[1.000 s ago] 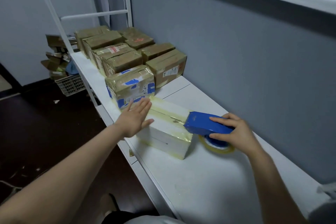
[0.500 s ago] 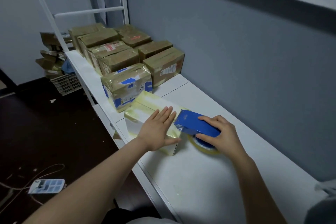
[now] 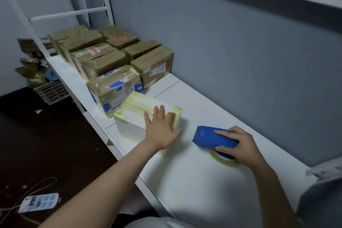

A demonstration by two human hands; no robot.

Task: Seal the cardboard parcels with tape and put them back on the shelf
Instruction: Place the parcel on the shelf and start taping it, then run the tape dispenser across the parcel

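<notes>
**Your arms and clothing on camera**

Both of your forearms are uncovered as far as the frame shows them. Your left forearm (image 3: 96,194) fills the lower left and your right forearm (image 3: 273,190) the lower right. Your left hand (image 3: 162,131) and right hand (image 3: 240,144) are bare. A pale grey fabric garment (image 3: 157,223) shows at bottom centre. The blurred, darker grey fabric patch (image 3: 320,201) at the lower right edge may be your sleeve, though it is too blurred to be sure.

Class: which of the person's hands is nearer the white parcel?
Left. The left hand lies flat on the white parcel; the right hand grips the blue tape dispenser, apart to the parcel's right.
</notes>
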